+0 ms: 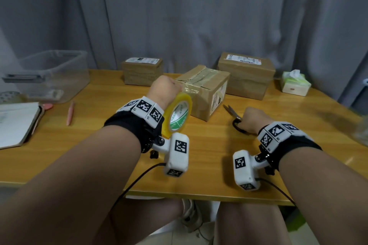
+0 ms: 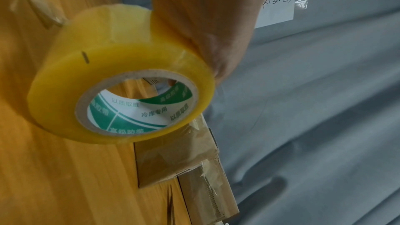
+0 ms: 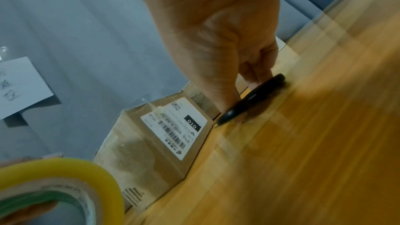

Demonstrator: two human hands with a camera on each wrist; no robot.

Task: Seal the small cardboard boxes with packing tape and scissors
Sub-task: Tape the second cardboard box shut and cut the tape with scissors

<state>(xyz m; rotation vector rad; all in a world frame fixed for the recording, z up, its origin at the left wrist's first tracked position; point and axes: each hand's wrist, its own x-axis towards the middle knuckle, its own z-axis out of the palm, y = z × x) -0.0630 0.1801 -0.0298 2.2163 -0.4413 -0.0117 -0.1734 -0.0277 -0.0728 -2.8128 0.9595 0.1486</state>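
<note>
Mid-bench, the box (image 1: 203, 90) already wears tape across its top. The left grip (image 1: 164, 89) holds the roll (image 1: 178, 115); the right grip (image 1: 253, 119) clasps the scissors (image 1: 236, 118), so cutting probably remains.

My tape roll (image 1: 179, 114) is glossy yellow plastic on a paper core; the box (image 1: 203, 90) at twelve o'clock is matt cardboard; my bench (image 1: 99, 135) is smooth varnished wood.
</note>
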